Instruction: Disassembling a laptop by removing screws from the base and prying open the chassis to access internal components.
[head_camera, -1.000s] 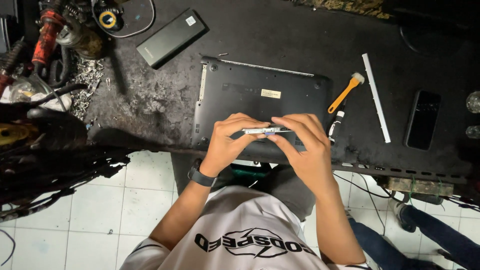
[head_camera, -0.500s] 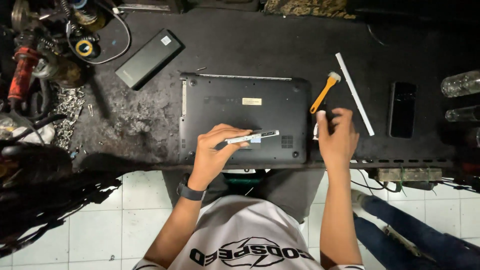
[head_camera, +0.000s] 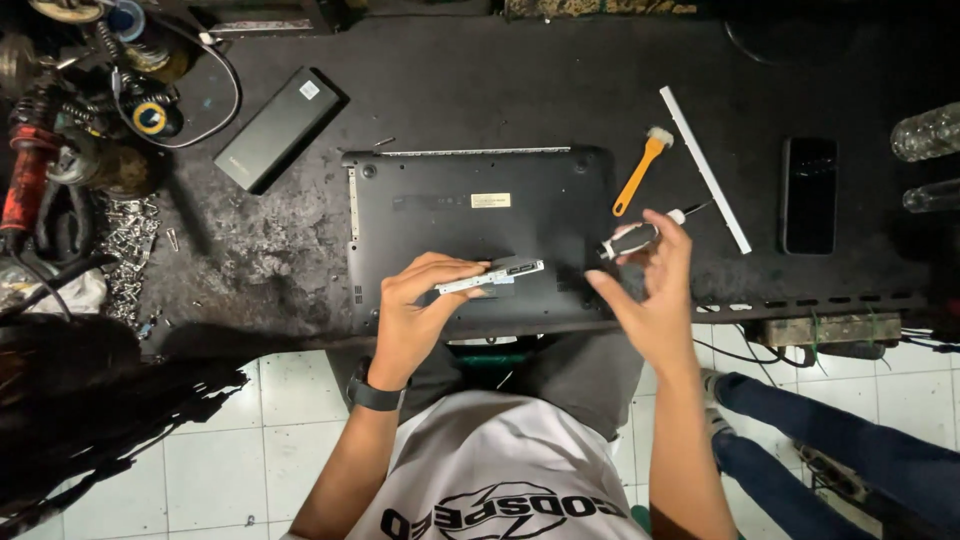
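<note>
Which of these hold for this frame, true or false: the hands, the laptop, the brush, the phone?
1. The left hand holds a thin silver strip over the laptop. True.
2. The right hand is empty. False: its grip is on a screwdriver.
3. The laptop lies closed, underside up. True.
4. The orange-handled brush rests on the laptop. False: it lies on the bench beside the laptop.
5. The black phone lies left of the laptop. False: it lies to the right.
</note>
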